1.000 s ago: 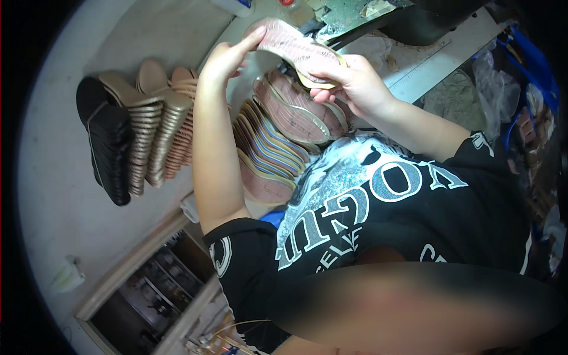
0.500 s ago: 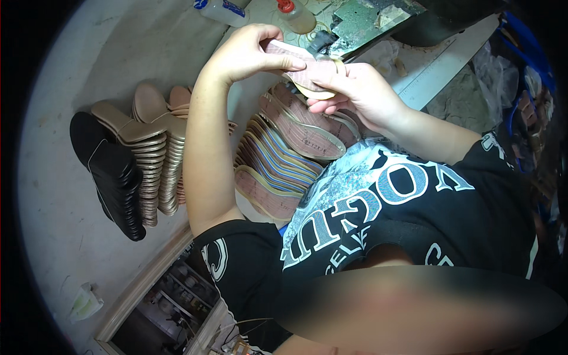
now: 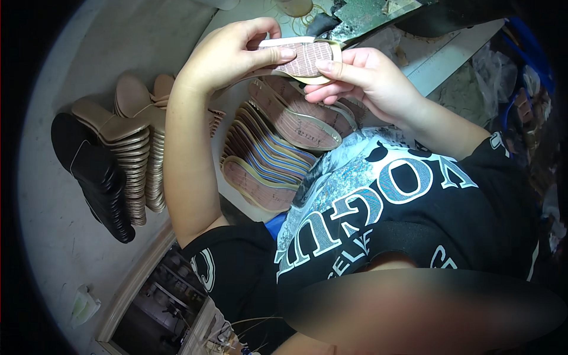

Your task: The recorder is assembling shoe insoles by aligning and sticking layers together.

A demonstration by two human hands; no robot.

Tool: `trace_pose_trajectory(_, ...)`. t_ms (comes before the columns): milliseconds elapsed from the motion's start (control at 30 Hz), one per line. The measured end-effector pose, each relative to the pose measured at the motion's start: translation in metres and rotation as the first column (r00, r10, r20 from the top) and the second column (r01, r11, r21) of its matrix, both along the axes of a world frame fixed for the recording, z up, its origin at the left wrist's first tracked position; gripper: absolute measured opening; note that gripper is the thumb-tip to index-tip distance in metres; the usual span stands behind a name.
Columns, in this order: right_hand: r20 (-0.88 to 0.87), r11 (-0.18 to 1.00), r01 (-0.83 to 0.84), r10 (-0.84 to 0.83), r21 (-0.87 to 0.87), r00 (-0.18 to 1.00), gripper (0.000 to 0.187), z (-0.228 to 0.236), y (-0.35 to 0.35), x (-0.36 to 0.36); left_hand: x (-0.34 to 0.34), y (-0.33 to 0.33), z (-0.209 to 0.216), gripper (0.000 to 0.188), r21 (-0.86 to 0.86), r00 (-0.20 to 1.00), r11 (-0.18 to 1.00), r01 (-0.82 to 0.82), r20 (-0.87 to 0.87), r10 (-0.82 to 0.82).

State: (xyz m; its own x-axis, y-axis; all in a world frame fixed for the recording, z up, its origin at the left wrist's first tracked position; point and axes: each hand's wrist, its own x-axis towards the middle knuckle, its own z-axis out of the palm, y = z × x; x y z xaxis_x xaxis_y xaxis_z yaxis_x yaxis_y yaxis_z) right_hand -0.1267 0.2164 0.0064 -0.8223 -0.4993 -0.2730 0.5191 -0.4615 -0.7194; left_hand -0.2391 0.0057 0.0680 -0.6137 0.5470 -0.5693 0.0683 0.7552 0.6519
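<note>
Held up between both hands is a shoe insole (image 3: 306, 54) with a pinkish lined face, a cream rim and a white strip along its far edge. My left hand (image 3: 239, 53) grips one end, its thumb flat on the lined face and its fingers curled over the far side. At the other end, my right hand (image 3: 365, 74) pinches the insole between the thumb on top and the fingers below. Just beneath them lies a fanned stack of similar insoles (image 3: 260, 183), pink with blue and cream edges. More insoles (image 3: 302, 121) rest over its far end.
To the left stand banded stacks of gold insoles (image 3: 121, 136) and black insoles (image 3: 89, 160). Beyond my hands are a green cutting board (image 3: 373, 21), a bottle (image 3: 294, 6) and loose rubber bands (image 3: 315, 13). Clear plastic bags (image 3: 494, 77) lie at the right.
The held insole now lies more level, its lined face turned more into view. Both hands still grip it. The whole view has shifted slightly, moving the stacks left and the bottles partly out of frame.
</note>
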Motion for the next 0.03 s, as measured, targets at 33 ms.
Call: trace_pose_trajectory(33, -0.006, 1.0, -0.018, 0.018, -0.015, 1.0, 0.032, -0.0005, -0.0004, -0.0019, 0.0016, -0.0029, -0.0001, 0.035, -0.007, 1.0, 1.0, 0.006, -0.012, -0.006)
